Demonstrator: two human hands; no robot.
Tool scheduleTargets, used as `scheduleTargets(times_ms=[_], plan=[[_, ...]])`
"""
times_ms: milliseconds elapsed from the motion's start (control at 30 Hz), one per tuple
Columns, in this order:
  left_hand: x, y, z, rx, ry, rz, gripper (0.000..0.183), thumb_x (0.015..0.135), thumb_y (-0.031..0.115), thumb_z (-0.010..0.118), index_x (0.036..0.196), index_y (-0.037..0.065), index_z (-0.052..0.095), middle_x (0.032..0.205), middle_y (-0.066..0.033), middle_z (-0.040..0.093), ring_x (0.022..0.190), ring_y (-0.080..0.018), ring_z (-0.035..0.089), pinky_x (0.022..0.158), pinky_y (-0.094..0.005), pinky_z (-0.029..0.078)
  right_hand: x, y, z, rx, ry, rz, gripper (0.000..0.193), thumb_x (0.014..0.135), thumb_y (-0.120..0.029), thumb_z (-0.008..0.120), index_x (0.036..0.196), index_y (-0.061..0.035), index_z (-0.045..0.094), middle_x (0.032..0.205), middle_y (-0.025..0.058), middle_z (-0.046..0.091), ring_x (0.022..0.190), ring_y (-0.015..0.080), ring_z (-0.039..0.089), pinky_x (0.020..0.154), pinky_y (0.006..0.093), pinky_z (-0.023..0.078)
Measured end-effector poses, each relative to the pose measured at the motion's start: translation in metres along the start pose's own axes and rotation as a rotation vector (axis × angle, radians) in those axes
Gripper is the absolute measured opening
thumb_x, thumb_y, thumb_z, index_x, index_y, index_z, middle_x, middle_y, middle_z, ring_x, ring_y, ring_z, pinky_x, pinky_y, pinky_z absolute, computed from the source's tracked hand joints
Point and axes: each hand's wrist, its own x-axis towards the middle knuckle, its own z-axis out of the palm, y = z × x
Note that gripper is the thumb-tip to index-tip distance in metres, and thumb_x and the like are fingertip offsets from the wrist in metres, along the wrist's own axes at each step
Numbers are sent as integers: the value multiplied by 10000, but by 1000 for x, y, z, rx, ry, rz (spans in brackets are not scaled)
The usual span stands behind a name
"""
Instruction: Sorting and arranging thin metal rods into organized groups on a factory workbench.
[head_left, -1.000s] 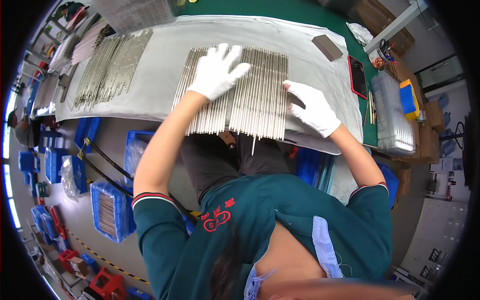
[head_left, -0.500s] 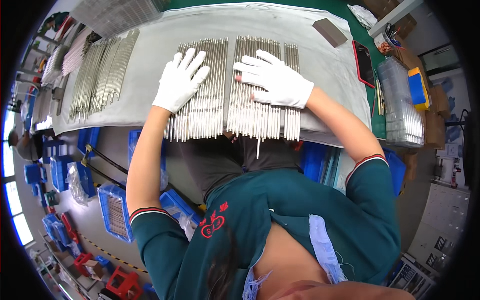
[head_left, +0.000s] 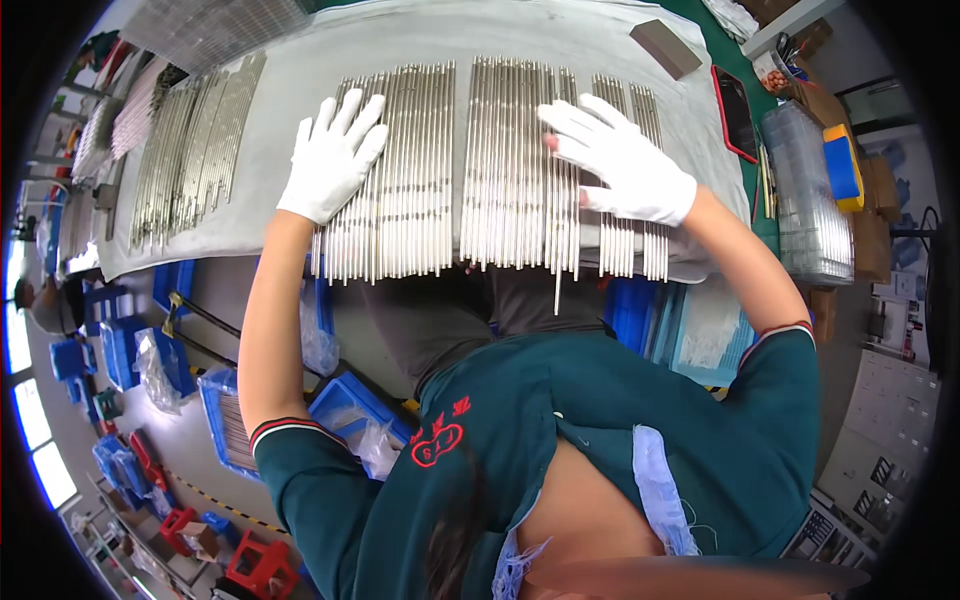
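Flatly Laid: Two Gloved Hands on Rows of Metal Rods

Clock directions are read from the gap between the two broad groups, with 12 away from the person. The metal rods lie side by side on a pale cloth, running roughly from 12 to 6: one broad group toward 9, another toward 3, and narrower strips farther toward 3. The left hand rests palm down on the outer edge of the 9 o'clock group, its fingers spread. The right hand, two fingertips bare, enters from 4 and points toward 10, lying across the second group's outer edge and the strips beside it. The digits of both hands stand apart; neither appears closed round a rod. How hard they press cannot be told.

Good handling, as judged from this layout, calls for flat palms and light contact, so that rods roll sideways in one layer without climbing over each other. Strokes along the 9-to-3 line should keep them parallel. One rod juts toward 6 past its neighbours; a fingertip nudge toward 12 would level it. Any sweep should stop short of the brown block at 2 and the phone just before 3.
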Motion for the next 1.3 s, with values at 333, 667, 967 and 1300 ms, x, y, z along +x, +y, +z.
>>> scheduleTargets(times_ms=[333,667,967,1300], plan=[[2,-3,7,-19,79,92,504,1053,391,423,1488,147,499,1515,-163,490,1362,-356,446,1105,-434,346,44,-7,20,-16,-75,-41,616,970,-461,496,1441,-66,528,1590,163,403,1496,316,339,1253,496,168],[25,49,-41,-241,72,117,601,1024,507,473,1482,120,509,1546,-173,453,1452,-380,374,1205,-501,246,-53,19,-14,-58,-202,59,630,865,-332,609,1415,-30,556,1597,150,399,1502,297,328,1263,480,166],[63,135,-41,-421,13,335,680,1001,556,466,1496,90,483,1570,-208,407,1464,-412,340,1222,-494,242,-78,22,-20,-62,-212,98,669,881,-402,574,1428,-20,524,1588,183,397,1497,333,326,1257,483,172],[87,186,-50,-647,297,443,585,978,424,540,1342,-34,550,1326,-238,540,1183,-382,516,1013,-460,412,-92,24,-15,-4,-112,177,755,861,-393,627,1487,-15,439,1607,196,351,1483,371,325,1253,492,190]])
